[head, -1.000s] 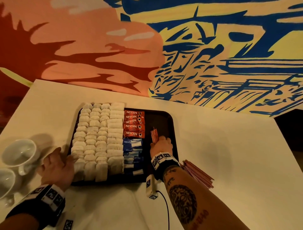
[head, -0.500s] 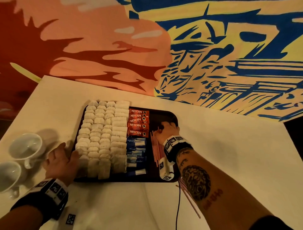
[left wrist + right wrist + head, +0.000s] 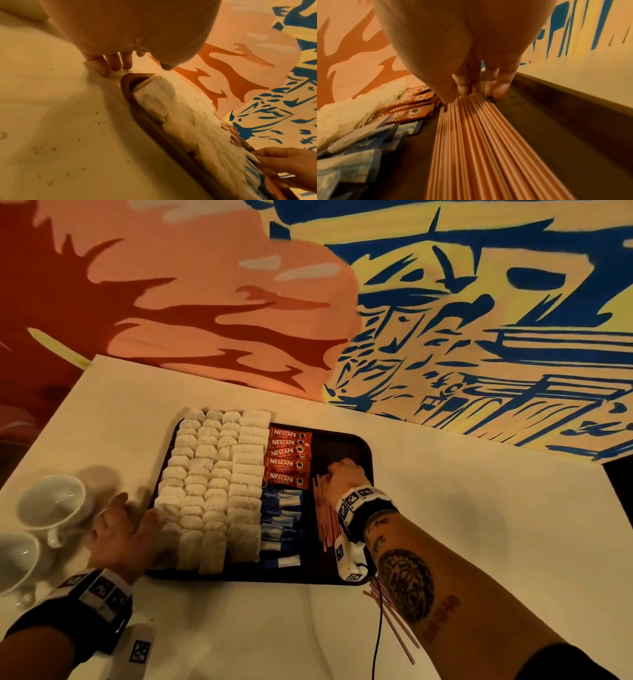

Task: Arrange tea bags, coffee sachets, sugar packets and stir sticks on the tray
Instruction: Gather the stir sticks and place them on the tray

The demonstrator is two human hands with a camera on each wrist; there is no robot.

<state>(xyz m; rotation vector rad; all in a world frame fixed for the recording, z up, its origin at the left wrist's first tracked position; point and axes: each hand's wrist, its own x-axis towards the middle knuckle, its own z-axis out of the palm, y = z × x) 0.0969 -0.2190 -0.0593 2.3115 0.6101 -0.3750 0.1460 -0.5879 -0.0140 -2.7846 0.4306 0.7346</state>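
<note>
Moved: right hand [image 3: 342,481] slides stir sticks [image 3: 325,515] up the tray [image 3: 363,446].
Hands: right fingertips press them flat; left hand [image 3: 126,529] open.
Risk: sticks fan out.

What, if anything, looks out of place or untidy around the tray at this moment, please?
A few stir sticks lie loose on the table, off the near right corner of the tray, partly under the forearm. The rest lie in a neat row in the tray at the right hand. Some dark specks dot the table.
</note>
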